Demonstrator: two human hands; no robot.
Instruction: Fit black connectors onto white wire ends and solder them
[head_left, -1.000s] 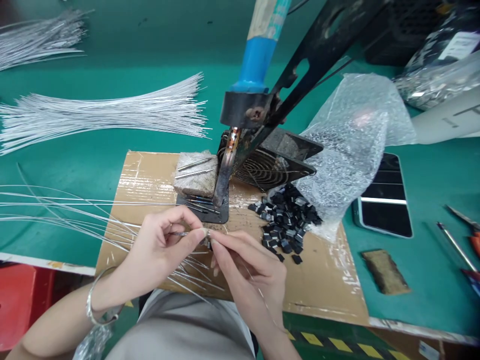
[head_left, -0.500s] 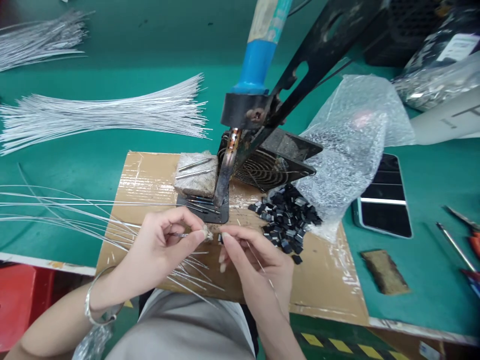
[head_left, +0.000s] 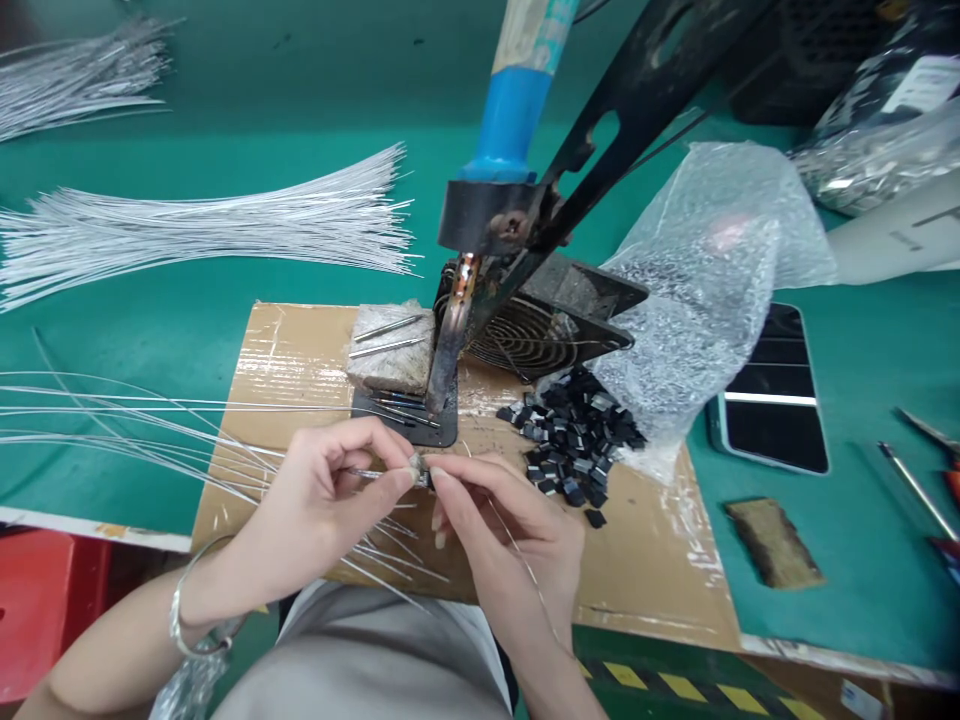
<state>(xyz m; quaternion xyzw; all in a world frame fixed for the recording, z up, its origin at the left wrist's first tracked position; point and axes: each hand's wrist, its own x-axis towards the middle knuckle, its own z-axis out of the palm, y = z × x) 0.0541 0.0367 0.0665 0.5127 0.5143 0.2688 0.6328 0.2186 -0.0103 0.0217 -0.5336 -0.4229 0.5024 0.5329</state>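
Near the front edge of the cardboard sheet (head_left: 645, 575), the two hands meet almost fingertip to fingertip. The left hand (head_left: 330, 500) has its thumb and index finger pressed together on a pale strand (head_left: 364, 473); a bracelet (head_left: 180, 610) circles that wrist. The right hand (head_left: 517, 530) pinches a small dark piece (head_left: 424, 478) in the narrow space between the hands, though the fingers hide much of it, so its exact contact with the strand is hard to tell. A thin wire (head_left: 534, 580) runs over the right palm toward the wrist.

Loose white wires (head_left: 247, 487) pass beneath the left hand and over the sheet's left edge. Toward the tabletop's right front corner lie a brown pad (head_left: 776, 543) and a pen (head_left: 919, 492). A heap of black pieces (head_left: 574, 430) sits right of the sheet's middle, with a phone (head_left: 772, 420) beyond its right edge. By the sheet's back edge are a pale block (head_left: 394, 362), a soldering iron (head_left: 514, 120) pointing down, and a fan (head_left: 525, 335). Farther back, toward the tabletop's left edge, lies a bundle of white wires (head_left: 202, 225).
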